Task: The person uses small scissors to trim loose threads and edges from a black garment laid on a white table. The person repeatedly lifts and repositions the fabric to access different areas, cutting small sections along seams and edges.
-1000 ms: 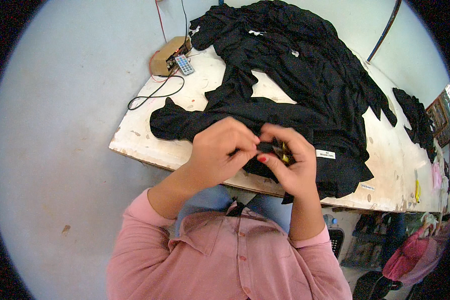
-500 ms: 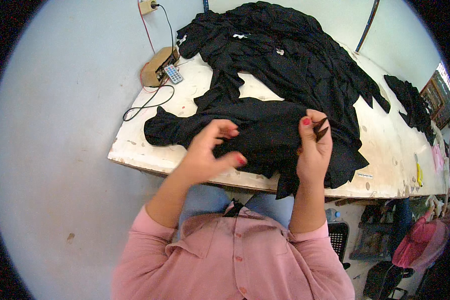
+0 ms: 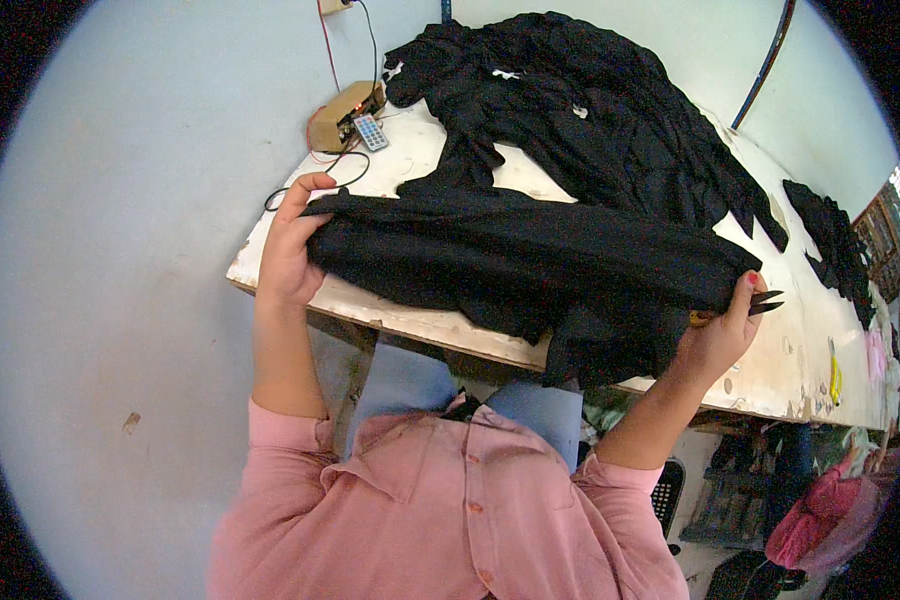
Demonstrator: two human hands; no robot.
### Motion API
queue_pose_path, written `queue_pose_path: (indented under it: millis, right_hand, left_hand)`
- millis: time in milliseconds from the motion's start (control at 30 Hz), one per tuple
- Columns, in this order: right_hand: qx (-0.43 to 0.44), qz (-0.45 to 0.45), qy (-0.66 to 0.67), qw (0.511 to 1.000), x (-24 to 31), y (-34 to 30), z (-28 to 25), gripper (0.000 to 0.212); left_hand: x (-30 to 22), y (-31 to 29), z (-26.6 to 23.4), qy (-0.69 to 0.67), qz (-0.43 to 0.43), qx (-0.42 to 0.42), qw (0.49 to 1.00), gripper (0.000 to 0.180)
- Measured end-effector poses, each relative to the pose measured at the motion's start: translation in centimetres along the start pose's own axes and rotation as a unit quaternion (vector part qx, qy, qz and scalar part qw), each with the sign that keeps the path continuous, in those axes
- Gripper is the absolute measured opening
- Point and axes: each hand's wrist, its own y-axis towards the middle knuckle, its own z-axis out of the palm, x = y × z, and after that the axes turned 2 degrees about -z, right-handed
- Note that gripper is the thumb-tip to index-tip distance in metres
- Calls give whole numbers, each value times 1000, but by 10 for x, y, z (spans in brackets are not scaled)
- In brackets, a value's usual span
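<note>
A piece of black fabric (image 3: 510,250) is stretched sideways between my hands at the table's front edge, with a flap hanging down near its middle right. My left hand (image 3: 292,250) is closed on its left end, the thumb hidden by the cloth. At the right end my right hand (image 3: 722,338) pinches the cloth under the thumb. The same hand also holds thread snips (image 3: 766,302); their two dark blades stick out to the right, slightly apart, and a bit of yellow handle shows by the palm.
A large heap of black fabric (image 3: 590,110) covers the back of the white table (image 3: 770,365). A brown box with wires (image 3: 345,115) and a remote control (image 3: 371,132) stand at the far left. Toward the right lie more black cloth (image 3: 832,240) and a yellow tool (image 3: 835,372).
My left hand has moved left and taken hold of the fabric's left end. My right hand has moved right with the snips, and the cloth is now spread wide between both hands.
</note>
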Motion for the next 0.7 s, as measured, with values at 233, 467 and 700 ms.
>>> queue_pose_path:
  millis: [233,467,700]
  right_hand:
    - [-49,-20,-46,998,0,19,-17,26]
    - [-7,-17,-130,991,-10,35,-30,25]
    - [4,-169,-588,791,-10,22,5,33]
  left_hand:
    - [-7,-16,11,181,-18,90,979,20]
    - [-2,-6,17,128,-80,85,985,26]
    - [15,-3,9,137,-110,125,976,28]
